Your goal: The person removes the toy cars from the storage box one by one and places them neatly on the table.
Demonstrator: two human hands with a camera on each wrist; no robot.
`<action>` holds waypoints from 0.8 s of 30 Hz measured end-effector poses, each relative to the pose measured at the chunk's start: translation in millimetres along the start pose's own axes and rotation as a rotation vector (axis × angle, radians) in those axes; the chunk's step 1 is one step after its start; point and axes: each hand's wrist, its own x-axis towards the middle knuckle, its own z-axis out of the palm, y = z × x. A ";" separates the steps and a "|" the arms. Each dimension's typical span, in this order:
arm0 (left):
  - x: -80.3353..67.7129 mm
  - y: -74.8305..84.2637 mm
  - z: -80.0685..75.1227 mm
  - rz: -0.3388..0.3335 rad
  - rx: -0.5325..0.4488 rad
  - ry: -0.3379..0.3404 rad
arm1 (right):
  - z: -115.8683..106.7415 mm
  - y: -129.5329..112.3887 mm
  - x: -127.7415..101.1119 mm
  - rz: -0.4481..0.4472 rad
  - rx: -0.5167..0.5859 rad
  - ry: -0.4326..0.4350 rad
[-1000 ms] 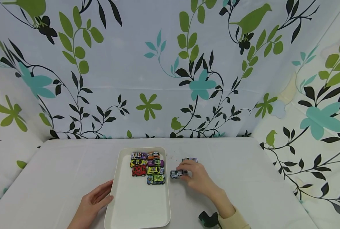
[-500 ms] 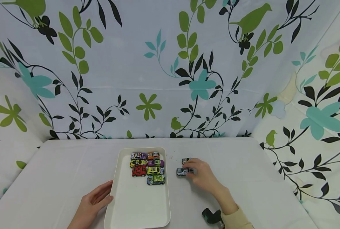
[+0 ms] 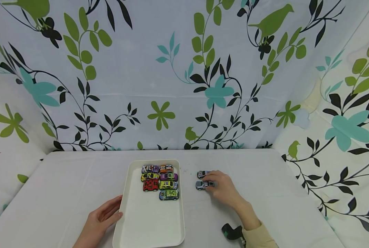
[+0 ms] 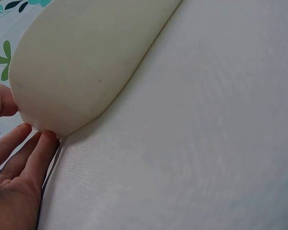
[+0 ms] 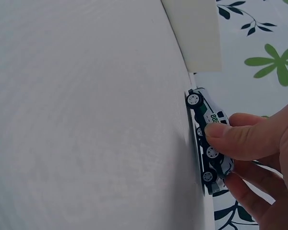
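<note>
White cloth is covering the counter (image 3: 265,193) in the head view, and a cream tray (image 3: 150,224) is sitting on it with seven toy cars (image 3: 159,181) packed at its far end. The right hand (image 3: 223,189) is pinching a silver toy car (image 3: 201,185) on the cloth, right of the tray. Over the last second this car has been sliding away from the tray's edge toward a second silver car (image 3: 202,174) just behind it, so the two are now lying close together; the move reads as lining them up outside the tray rather than loading them. The left hand (image 3: 100,220) is staying put, fingers relaxed against the tray's near left rim.

In the left wrist view, straight fingers (image 4: 31,148) are touching the tray's rounded corner (image 4: 62,96), gripping nothing.

In the right wrist view, thumb and fingers (image 5: 235,141) are clamping the silver toy car (image 5: 209,139) by its sides, wheels on the cloth.
</note>
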 end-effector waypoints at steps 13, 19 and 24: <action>2.8 -0.7 0.6 -0.002 0.000 0.003 | 0.6 8.5 -0.8 0.021 0.007 -0.010; 2.7 -2.7 1.1 0.002 -0.001 0.010 | 0.8 11.9 -2.3 0.018 0.011 -0.014; 2.5 -2.9 1.3 0.005 -0.005 0.015 | 0.6 13.7 -2.4 0.018 -0.001 -0.012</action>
